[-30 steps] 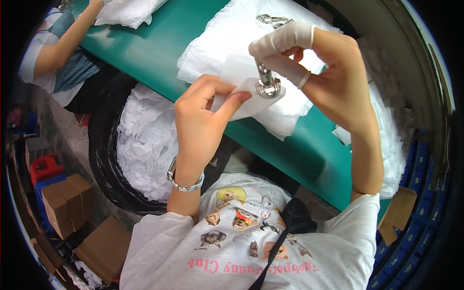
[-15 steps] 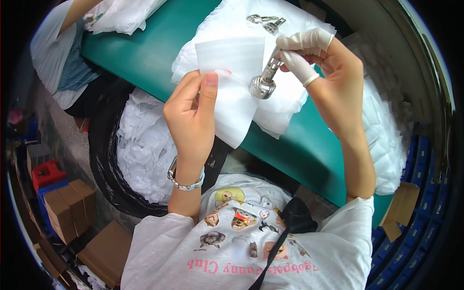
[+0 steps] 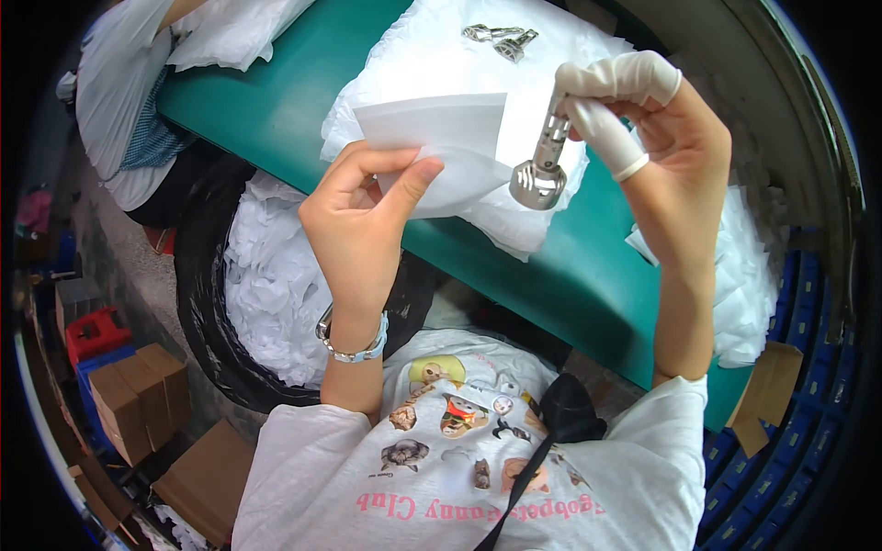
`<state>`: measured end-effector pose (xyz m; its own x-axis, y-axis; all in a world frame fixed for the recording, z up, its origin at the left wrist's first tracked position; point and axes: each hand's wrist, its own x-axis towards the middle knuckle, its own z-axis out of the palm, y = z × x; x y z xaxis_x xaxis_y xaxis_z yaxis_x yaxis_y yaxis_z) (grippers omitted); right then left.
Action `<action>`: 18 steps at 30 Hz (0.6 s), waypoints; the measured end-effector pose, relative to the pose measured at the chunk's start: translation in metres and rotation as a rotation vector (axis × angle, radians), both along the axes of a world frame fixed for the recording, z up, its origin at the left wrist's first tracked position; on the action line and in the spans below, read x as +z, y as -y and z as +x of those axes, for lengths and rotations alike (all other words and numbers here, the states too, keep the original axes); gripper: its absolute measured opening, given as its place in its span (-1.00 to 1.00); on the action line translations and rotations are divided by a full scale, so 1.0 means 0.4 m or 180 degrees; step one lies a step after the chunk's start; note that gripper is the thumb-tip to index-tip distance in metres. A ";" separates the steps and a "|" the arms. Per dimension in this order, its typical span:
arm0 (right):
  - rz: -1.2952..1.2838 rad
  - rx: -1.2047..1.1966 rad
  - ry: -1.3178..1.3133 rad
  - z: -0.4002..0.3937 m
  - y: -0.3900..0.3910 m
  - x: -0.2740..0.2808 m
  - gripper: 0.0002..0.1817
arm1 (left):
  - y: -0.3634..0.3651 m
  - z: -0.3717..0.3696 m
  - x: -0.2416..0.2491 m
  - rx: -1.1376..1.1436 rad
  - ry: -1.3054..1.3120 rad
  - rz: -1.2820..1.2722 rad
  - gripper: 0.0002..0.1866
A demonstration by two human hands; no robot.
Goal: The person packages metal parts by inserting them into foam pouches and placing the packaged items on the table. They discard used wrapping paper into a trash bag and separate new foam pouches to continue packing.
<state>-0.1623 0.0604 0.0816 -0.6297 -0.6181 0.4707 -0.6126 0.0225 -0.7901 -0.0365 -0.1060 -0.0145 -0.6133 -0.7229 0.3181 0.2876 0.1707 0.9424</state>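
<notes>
My left hand (image 3: 367,197) pinches a thin white sheet (image 3: 441,124) between thumb and fingers; the sheet bends toward the right. White covers sit on the thumb and finger of my right hand (image 3: 634,119), which grips a shiny metal part (image 3: 542,174) by its upper end. The part has a slotted stem and a wide, faceted round head, and hangs head down just right of the sheet's edge. Beyond the hands, a pair of similar metal parts (image 3: 501,39) lies on a pile of white sheets (image 3: 404,64).
Under the pile is a green tabletop (image 3: 276,101). A black bag (image 3: 207,340) full of crumpled white sheets stands left of me. More white sheets (image 3: 744,285) lie at the right, near blue bins (image 3: 781,441). Cardboard boxes (image 3: 138,399) stand lower left. Another person's sleeve (image 3: 119,83) shows upper left.
My right hand has moved right with the metal part, away from the left hand. The sheet in my left hand has curled up, its lower end now swung toward the right.
</notes>
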 end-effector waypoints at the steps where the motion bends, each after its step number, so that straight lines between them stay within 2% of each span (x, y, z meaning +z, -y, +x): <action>1: 0.0098 0.0019 0.0041 0.000 -0.003 0.001 -0.81 | -0.002 0.000 0.005 -0.0013 -0.0013 0.0031 -0.85; 4: 0.0204 -0.0012 -0.0324 0.002 -0.002 -0.001 -0.80 | -0.005 0.006 0.014 -0.0205 0.0192 -0.0192 -0.85; 7: 0.0420 -0.0011 -0.1109 0.005 0.007 0.014 -0.80 | -0.013 0.004 0.012 -0.0309 0.0154 -0.0239 -0.84; 10: 0.0378 0.0160 -0.1350 0.010 0.013 0.003 -0.79 | -0.016 0.002 0.008 -0.0348 0.0079 -0.0198 -0.85; 15: 0.0106 0.0128 -0.1433 0.027 0.021 -0.023 -0.78 | -0.034 -0.004 0.019 -0.0340 0.0075 0.0190 -0.88; 18: -0.0096 -0.0013 -0.1054 0.039 0.021 -0.038 -0.80 | -0.037 0.000 0.025 -0.0238 0.0238 0.0155 -0.88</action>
